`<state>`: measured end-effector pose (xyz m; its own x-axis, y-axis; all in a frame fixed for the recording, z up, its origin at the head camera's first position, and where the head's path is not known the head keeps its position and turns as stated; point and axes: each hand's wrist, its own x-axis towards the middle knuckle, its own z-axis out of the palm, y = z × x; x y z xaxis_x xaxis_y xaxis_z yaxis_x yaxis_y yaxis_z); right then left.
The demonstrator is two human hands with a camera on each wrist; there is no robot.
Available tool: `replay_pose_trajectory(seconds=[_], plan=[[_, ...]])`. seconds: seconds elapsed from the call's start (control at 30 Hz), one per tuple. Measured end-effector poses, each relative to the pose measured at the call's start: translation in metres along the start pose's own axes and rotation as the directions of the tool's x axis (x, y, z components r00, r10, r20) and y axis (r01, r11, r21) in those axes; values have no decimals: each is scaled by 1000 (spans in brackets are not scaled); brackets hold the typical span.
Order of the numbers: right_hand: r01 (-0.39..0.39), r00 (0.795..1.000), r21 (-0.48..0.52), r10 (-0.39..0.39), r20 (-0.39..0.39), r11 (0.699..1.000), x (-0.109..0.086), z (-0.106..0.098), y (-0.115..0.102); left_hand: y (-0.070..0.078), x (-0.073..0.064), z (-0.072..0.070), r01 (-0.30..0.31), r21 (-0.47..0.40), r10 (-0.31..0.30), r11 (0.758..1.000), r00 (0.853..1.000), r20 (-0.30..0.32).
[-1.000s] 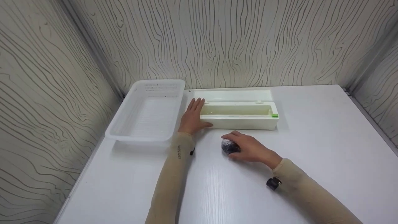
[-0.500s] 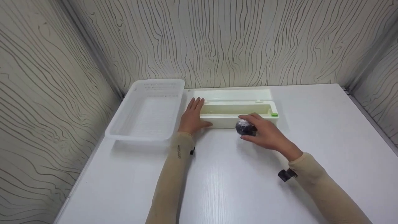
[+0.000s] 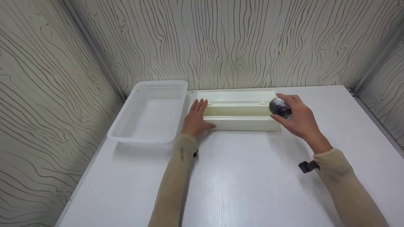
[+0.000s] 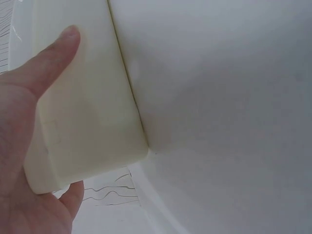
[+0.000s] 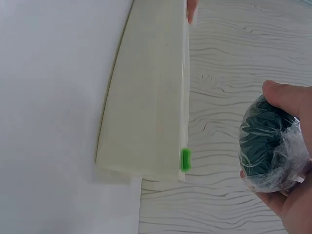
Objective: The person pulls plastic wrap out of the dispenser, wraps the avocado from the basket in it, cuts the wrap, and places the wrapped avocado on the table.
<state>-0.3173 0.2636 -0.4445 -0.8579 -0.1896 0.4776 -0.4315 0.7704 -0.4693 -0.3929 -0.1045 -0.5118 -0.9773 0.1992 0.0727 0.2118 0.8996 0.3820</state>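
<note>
A long cream plastic box point(image 3: 243, 124) lies near the table's back edge, its lid point(image 3: 243, 96) tipped back and its trough exposed. At its left end my left hand point(image 3: 194, 118) holds it, thumb point(image 4: 61, 53) along the front wall and fingers over the end. My right hand point(image 3: 301, 118) grips a round dark green bundle point(image 5: 268, 146) wrapped in clear crinkled film, between thumb and fingers. That bundle is raised over the box's right end and hides the corner there in the head view. A green slider point(image 5: 185, 160) shows on the box's rim in the right wrist view.
A white plastic basket point(image 3: 143, 140) with slotted walls stands left of the box. Both stand on a white table point(image 3: 217, 189), with patterned wall panels point(image 3: 221, 44) behind and at the sides.
My right hand has lifted the film-wrapped bundle off the table and carried it right and back, over the box's right end. My left hand has stayed at the left end.
</note>
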Motion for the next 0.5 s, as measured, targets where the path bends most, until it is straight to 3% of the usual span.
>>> replay_pose_trajectory(seconds=[0.17, 0.5], plan=[[-93, 994, -17, 92, -53, 995, 3, -13, 19, 0, 2, 2, 10, -7, -10, 1000, 1000, 7], [-214, 977, -85, 211, -42, 973, 4, -21, 58, 0, 0, 1, 19, -19, -19, 1000, 1000, 4]])
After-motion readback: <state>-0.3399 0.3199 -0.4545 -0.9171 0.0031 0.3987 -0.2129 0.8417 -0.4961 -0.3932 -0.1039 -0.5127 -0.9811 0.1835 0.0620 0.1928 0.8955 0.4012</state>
